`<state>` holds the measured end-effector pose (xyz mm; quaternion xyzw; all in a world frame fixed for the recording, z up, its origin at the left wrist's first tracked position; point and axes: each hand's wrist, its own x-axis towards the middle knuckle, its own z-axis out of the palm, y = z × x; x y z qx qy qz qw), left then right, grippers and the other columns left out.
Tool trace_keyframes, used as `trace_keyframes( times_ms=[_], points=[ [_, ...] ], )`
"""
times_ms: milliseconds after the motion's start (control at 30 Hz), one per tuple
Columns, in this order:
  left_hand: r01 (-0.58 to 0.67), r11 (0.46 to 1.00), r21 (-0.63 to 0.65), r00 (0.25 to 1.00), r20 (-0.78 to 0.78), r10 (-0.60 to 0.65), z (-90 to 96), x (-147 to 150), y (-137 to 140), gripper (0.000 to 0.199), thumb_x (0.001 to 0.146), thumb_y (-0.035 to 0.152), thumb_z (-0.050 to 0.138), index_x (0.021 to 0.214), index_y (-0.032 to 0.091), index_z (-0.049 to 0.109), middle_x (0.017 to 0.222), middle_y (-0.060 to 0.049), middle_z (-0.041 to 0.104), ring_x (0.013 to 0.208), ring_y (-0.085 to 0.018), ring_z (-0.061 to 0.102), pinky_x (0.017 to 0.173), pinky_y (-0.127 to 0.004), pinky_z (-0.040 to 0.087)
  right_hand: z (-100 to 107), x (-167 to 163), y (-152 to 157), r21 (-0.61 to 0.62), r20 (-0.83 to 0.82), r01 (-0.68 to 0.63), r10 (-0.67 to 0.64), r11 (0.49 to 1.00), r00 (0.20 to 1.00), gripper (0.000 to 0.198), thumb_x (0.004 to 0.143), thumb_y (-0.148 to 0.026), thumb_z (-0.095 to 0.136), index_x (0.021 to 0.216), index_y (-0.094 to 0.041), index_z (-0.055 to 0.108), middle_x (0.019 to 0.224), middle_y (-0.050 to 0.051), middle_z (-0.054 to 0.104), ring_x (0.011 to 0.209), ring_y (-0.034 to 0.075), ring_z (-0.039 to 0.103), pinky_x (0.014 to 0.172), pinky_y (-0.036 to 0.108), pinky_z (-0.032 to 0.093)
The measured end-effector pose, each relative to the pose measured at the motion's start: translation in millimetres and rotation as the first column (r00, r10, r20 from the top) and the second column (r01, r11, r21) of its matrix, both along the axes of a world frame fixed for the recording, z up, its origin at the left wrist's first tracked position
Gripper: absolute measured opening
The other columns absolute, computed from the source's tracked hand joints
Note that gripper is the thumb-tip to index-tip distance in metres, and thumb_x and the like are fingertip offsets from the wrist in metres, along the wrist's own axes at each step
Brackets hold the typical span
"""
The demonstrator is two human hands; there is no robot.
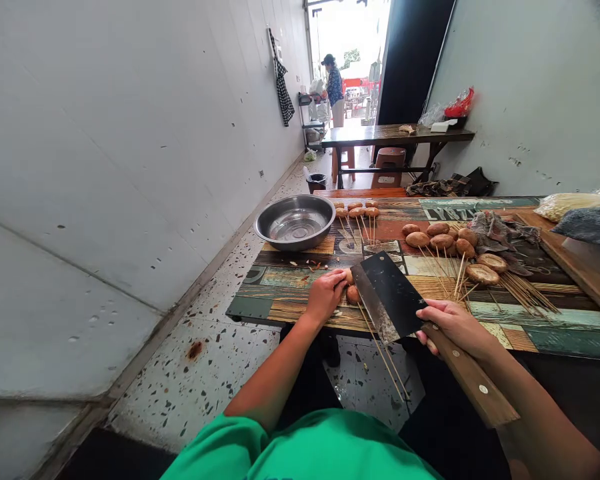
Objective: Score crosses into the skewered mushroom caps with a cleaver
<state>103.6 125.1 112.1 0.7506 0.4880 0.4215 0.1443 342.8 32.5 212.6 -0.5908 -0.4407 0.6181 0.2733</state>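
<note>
My right hand (450,323) grips the wooden handle of a wide, dark cleaver (387,293), its blade slanting up and left over the table's front edge. The blade's edge is close to a brown mushroom (349,275), which the fingers of my left hand (326,293) pinch. A second mushroom (353,295) sits just below it. Thin bamboo skewers (387,367) stick out beneath the blade past the table edge; the blade hides part of them. Skewered mushrooms (437,240) lie in a group to the right, with two larger pale-marked mushrooms (483,274) beside them.
A steel basin (296,223) stands at the left table edge, with more skewered mushrooms (357,210) beside it. Loose skewers (527,293), a grey cloth (505,233) and a wooden board (575,267) occupy the right. A person (335,87) stands near the doorway behind another table (395,135).
</note>
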Motion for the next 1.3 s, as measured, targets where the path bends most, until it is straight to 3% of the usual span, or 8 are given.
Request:
trace_keyframes(
  times_ms=[333,433,533,633,833,1167,1300],
  points=[
    [0.010,1.000,0.017,1.000,0.005,-0.010,0.2,0.0,-0.3,0.018,0.084,0.015,0.063,0.099,0.020,0.072,0.110,-0.007,0.071,0.103,-0.019,0.067,0.095,-0.035,0.053,-0.3,4.5,7.9,0.016,-0.004,-0.030,0.031,0.999,1.000,0.024,0.067,-0.039,0.057,0.071,-0.023,0.039,0.048,-0.003,0.062,0.035,0.012,0.052,0.036,0.020,0.036],
    [0.018,1.000,0.018,1.000,-0.002,-0.018,2.8,1.0,-1.4,0.017,0.085,0.015,0.062,0.098,0.020,0.072,0.110,-0.006,0.071,0.101,-0.018,0.067,0.094,-0.034,0.054,7.9,8.3,-3.4,0.045,0.077,-0.062,0.058,0.997,0.995,0.022,0.071,-0.041,0.055,0.071,-0.023,0.041,0.050,-0.003,0.062,0.037,0.013,0.053,0.040,0.022,0.039],
    [0.022,0.999,0.029,1.000,-0.019,-0.021,5.0,1.7,-2.8,0.015,0.085,0.017,0.062,0.096,0.020,0.072,0.108,-0.005,0.071,0.099,-0.018,0.067,0.092,-0.033,0.054,17.5,5.7,-13.5,0.167,0.256,-0.114,0.069,0.979,0.964,0.017,0.074,-0.041,0.050,0.071,-0.025,0.045,0.050,-0.005,0.059,0.042,0.015,0.056,0.043,0.025,0.042],
    [0.033,0.999,0.039,0.999,-0.036,-0.032,4.5,1.1,-2.9,0.015,0.084,0.019,0.064,0.096,0.021,0.072,0.107,-0.005,0.071,0.098,-0.018,0.066,0.091,-0.033,0.054,26.6,-2.7,-16.7,0.293,0.460,-0.240,0.083,0.925,0.884,0.015,0.076,-0.036,0.044,0.068,-0.025,0.047,0.051,-0.003,0.056,0.043,0.016,0.054,0.044,0.027,0.040],
    [0.063,0.996,0.056,0.998,-0.034,-0.061,1.3,-0.7,-1.2,0.018,0.083,0.017,0.066,0.100,0.020,0.072,0.107,-0.006,0.070,0.099,-0.020,0.066,0.091,-0.034,0.053,42.7,-18.1,-12.5,0.336,0.667,-0.439,0.119,0.833,0.735,0.019,0.077,-0.030,0.037,0.060,-0.024,0.040,0.052,-0.001,0.053,0.048,0.016,0.049,0.050,0.028,0.034],
    [0.082,0.995,0.053,0.997,-0.015,-0.081,2.0,-0.4,-1.8,0.018,0.084,0.019,0.064,0.101,0.022,0.071,0.106,-0.005,0.070,0.098,-0.019,0.065,0.090,-0.033,0.053,57.7,-30.3,-7.8,0.207,0.883,-0.603,0.119,0.771,0.455,0.021,0.083,-0.018,0.037,0.066,-0.021,0.049,0.065,0.004,0.061,0.059,0.017,0.053,0.057,0.029,0.033],
    [0.094,0.994,0.053,0.995,-0.021,-0.093,3.6,-0.5,-1.8,0.018,0.085,0.019,0.063,0.101,0.022,0.071,0.105,-0.005,0.070,0.096,-0.018,0.065,0.089,-0.032,0.053,59.1,-46.0,-16.8,0.125,0.968,-0.671,0.060,0.731,0.245,0.020,0.085,-0.017,0.039,0.079,-0.018,0.058,0.073,0.010,0.068,0.067,0.022,0.063,0.056,0.029,0.033]
  ],
)
